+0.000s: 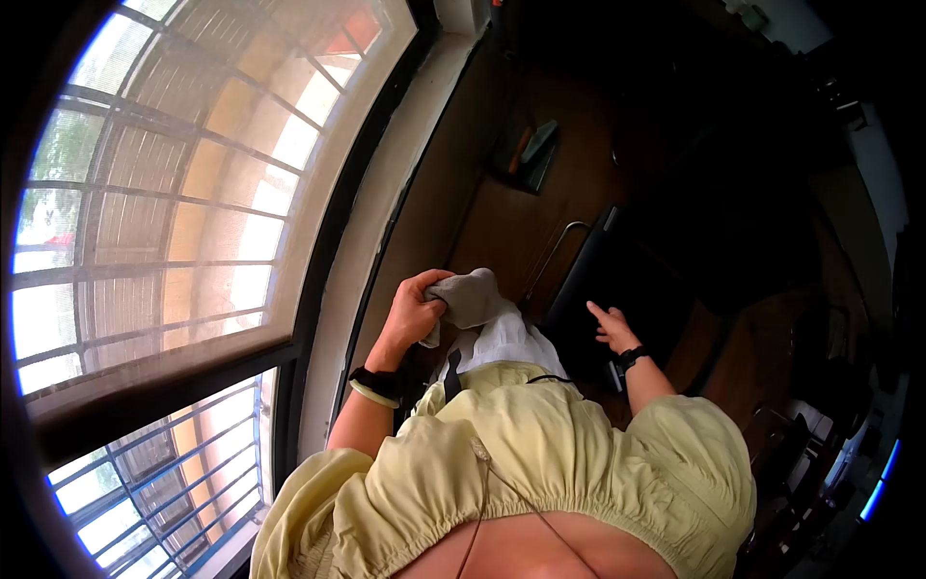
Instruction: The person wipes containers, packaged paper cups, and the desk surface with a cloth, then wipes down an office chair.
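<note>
My left hand (pixel 415 307) is closed around a bunched grey cloth (pixel 468 295), held in front of my body near the window wall. Part of the cloth hangs below the fingers. To the right, my right hand (pixel 615 330) holds nothing that I can see, its index finger stretched out and the others partly bent. It is beside a dark, flat-sided object (pixel 590 275), too dim to name; whether they touch I cannot tell. Next to that object rises a thin, bent metal rod (pixel 552 253).
A large barred window (pixel 193 193) and its pale sill (pixel 391 183) run along my left. Farther ahead, a dark item with a brown strip (pixel 529 156) rests on the brown wooden surface (pixel 579 125). The right side is mostly in deep shadow, with cluttered shapes at the edge.
</note>
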`<move>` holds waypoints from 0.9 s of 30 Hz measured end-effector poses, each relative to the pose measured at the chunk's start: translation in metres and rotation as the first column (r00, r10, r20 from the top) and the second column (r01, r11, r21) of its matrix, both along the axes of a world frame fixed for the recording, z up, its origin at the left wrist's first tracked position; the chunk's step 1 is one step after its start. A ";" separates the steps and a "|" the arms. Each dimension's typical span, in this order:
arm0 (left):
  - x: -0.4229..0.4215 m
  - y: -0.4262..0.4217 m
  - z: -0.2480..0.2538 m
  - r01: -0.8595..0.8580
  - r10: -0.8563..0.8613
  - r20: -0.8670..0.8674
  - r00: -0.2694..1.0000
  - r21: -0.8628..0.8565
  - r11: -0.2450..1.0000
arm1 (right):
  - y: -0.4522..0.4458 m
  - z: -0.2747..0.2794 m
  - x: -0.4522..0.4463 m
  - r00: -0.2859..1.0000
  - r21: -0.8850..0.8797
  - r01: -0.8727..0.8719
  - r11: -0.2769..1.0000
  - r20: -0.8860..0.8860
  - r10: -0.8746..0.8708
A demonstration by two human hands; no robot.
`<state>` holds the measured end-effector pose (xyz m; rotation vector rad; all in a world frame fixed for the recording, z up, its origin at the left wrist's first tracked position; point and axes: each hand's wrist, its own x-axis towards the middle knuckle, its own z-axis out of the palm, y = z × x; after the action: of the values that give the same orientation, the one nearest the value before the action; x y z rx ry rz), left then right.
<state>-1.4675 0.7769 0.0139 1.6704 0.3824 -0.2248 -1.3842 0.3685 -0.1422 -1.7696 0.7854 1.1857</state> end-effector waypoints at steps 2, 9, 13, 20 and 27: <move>0.005 0.006 0.016 0.038 -0.038 -0.012 0.999 0.064 0.997 | 0.052 -0.037 -0.038 0.987 0.060 0.140 0.988 0.076 -0.144; -0.023 0.026 0.033 -0.071 0.065 0.080 0.995 0.083 0.994 | 0.106 -0.058 -0.022 0.970 -0.139 0.197 0.971 0.173 -0.172; -0.055 0.043 0.031 -0.125 0.123 0.037 0.992 0.075 0.989 | 0.113 -0.076 0.005 0.937 -0.087 0.228 0.970 0.290 -0.194; -0.057 0.059 0.043 -0.244 0.239 0.059 0.969 0.098 0.965 | 0.126 -0.111 0.150 0.915 -0.031 0.337 0.941 0.246 -0.320; 0.017 0.063 0.064 -0.325 0.329 0.102 0.939 -0.055 0.944 | 0.135 -0.082 0.258 0.998 -0.090 -0.027 0.996 -0.062 0.022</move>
<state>-1.4502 0.8400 0.0778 1.5478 0.5619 0.1076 -1.1258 0.5039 -0.2241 -1.8291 0.8677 1.2423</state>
